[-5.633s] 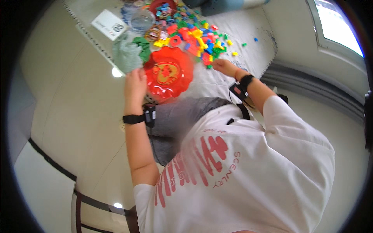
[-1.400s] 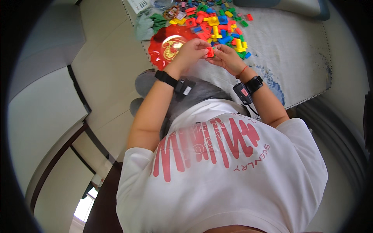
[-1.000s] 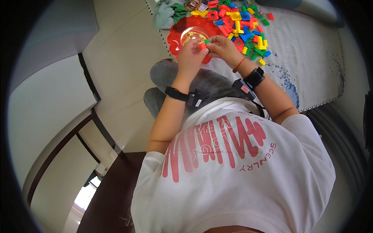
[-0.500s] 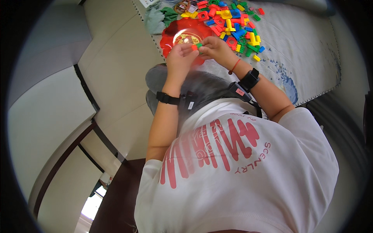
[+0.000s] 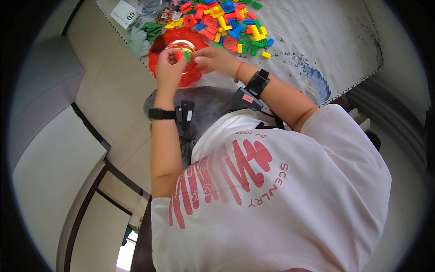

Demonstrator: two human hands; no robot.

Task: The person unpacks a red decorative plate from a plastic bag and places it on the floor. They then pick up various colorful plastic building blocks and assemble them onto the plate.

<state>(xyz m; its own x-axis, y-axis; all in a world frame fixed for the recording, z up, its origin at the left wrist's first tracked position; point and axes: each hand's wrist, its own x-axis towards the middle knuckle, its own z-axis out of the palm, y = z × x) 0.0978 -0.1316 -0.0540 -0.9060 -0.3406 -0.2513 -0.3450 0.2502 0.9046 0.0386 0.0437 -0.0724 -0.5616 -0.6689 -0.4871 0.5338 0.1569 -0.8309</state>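
Note:
Over the red scalloped plate (image 5: 156, 47), my left hand (image 5: 168, 68) pinches a small red toy brick (image 5: 180, 55) joined to or touching a green toy brick (image 5: 186, 56). My right hand (image 5: 215, 59) is just to the right of these bricks, its fingertips close to the green one. Its fingers are stretched out and apart, with nothing visible between them. Whether the two bricks are locked together is too small to tell.
A heap of mixed toy bricks, nuts and bolts (image 5: 231, 31) lies on the patterned tablecloth (image 5: 312, 36) beyond my right hand. Green cloth (image 5: 140, 38), a bundle of bands (image 5: 165, 17) and a white card (image 5: 123, 14) lie past the plate. A single yellow brick (image 5: 266, 55) sits nearest me.
My right hand has let go of the green brick and drawn slightly away to the right. The red and green bricks stay in my left hand. The whole view has shifted.

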